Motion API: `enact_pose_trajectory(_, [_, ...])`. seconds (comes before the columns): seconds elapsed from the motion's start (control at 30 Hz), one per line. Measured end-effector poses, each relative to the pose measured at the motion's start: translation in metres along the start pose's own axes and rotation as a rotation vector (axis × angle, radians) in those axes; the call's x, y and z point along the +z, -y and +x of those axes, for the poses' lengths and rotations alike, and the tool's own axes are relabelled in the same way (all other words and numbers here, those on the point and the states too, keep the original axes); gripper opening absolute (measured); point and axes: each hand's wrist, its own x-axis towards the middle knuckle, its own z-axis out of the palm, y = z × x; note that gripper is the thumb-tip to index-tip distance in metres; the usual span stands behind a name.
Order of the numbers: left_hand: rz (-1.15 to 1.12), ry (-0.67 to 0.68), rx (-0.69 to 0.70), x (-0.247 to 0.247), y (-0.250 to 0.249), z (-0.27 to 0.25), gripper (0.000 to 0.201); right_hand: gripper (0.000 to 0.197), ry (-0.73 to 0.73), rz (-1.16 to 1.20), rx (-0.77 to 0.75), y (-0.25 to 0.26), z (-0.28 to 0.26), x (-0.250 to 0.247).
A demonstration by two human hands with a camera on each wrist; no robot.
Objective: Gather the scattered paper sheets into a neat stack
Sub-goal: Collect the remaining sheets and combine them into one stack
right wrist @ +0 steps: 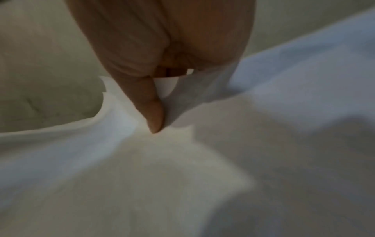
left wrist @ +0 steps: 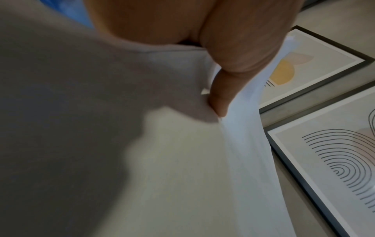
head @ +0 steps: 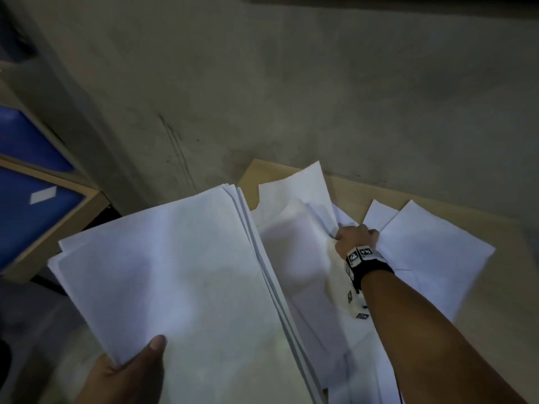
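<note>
Two hands, one held paper stack, loose sheets uncountable (overlapping, blurred), two framed prints, two blue bins.

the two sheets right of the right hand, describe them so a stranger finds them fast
Start at the tan table. Just past the right hand, the two sheets lie flat, overlapping, corners pointing at the wall. Unlike the crumpled sheets the hand grips, these are smooth and untouched.

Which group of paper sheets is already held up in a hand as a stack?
The large stack of sheets on the left, gripped by the left hand. The other sheets lie scattered on the table, where the right hand pinches some.
</note>
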Motion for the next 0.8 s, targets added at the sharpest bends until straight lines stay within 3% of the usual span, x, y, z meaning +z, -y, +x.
enact_pose_trajectory(0.13, [0.075, 0.038, 0.054, 0.001, -0.002, -0.006, 0.015, 0.014, -0.038, 0.498, -0.072, -0.017, -0.022, -0.032])
enact_pose_trajectory(0.17, [0.119, 0.039, 0.058, 0.001, -0.003, -0.006, 0.013, 0.015, -0.040, 0.619, -0.064, -0.024, -0.029, -0.044])
enact_pose_trajectory(0.27, [0.173, 0.061, 0.020, -0.003, 0.001, -0.001, 0.034, 0.028, -0.091, 0.794, -0.094, -0.048, -0.058, -0.081])
enact_pose_trajectory(0.47, [0.227, 0.161, 0.002, 0.012, 0.014, 0.010, 0.032, 0.034, -0.288, 1.269, -0.105, -0.102, -0.135, -0.146])
enact_pose_trajectory(0.53, [0.283, 0.228, 0.010, 0.017, 0.019, 0.012, 0.035, 0.007, -0.357, 1.395, -0.195, -0.110, -0.163, -0.167])
enact_pose_trajectory(0.6, [0.315, 0.250, -0.016, 0.018, 0.033, 0.021, 0.042, 0.007, -0.395, 1.452, -0.302, -0.116, -0.186, -0.187])
enact_pose_trajectory(0.63, [0.326, 0.259, -0.035, 0.021, 0.038, 0.024, 0.045, 0.011, -0.405, 1.495, -0.361, -0.117, -0.197, -0.198])
enact_pose_trajectory(0.73, [0.410, 0.344, -0.057, 0.033, 0.036, 0.025, 0.046, 0.082, -0.395, 1.619, -0.441, -0.128, -0.213, -0.218])
enact_pose_trajectory(0.8, [0.488, 0.419, -0.045, 0.042, 0.028, 0.016, 0.029, 0.096, -0.403, 1.673, -0.470, -0.126, -0.225, -0.228])
